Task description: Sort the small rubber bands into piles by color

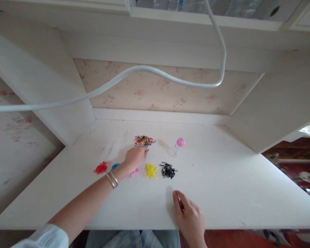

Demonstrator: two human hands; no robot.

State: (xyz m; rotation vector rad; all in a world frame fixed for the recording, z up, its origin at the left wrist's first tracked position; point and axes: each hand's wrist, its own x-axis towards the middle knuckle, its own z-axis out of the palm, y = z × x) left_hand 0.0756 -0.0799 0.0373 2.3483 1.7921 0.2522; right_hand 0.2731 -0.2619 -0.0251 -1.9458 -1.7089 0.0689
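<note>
My left hand (pixel 135 158), with bracelets at the wrist, reaches to a pile of mixed-colour rubber bands (pixel 144 140). Its fingers are drawn together at the near edge of the pile, and what they pinch is too small to make out. Sorted rubber bands lie nearer to me: a red heap (pixel 101 167), a blue heap (pixel 115 166), a pink heap (pixel 134 172), a yellow heap (pixel 150 171) and a black heap (pixel 168 170). My forearm and hand partly cover the blue and pink ones. Below the black heap, my right hand (pixel 189 213) rests with curled fingers, thumb against forefinger; any contents are hidden.
A small clear container with a pink top (pixel 181 142) is right of the mixed pile. The white tabletop (pixel 222 189) has side panels and a low back ledge. A white cable (pixel 150 69) crosses high in front, under a shelf.
</note>
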